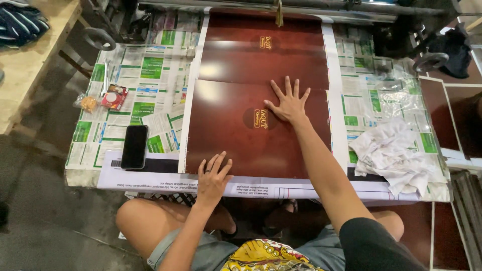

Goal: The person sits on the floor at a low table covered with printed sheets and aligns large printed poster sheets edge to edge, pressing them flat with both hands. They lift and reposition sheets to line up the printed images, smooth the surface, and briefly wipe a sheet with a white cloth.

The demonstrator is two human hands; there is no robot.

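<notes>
A glossy dark-red printed sheet (pixel 236 140) with a white margin and a small gold emblem lies flat on the worktable, overlapping another dark-red sheet (pixel 266 55) further back. My right hand (pixel 287 103) presses flat on the near sheet's middle, fingers spread, just right of the emblem. My left hand (pixel 213 178) rests flat on the sheet's near edge, fingers apart, a ring on one finger. Neither hand holds anything.
The table (pixel 150 85) is covered in green-and-white printed paper. A black phone (pixel 134 146) lies near the left front. A small red packet (pixel 114 96) and a snack bag sit further left. A crumpled white cloth (pixel 394 155) lies at right. More dark-red sheets (pixel 452 115) stack at far right.
</notes>
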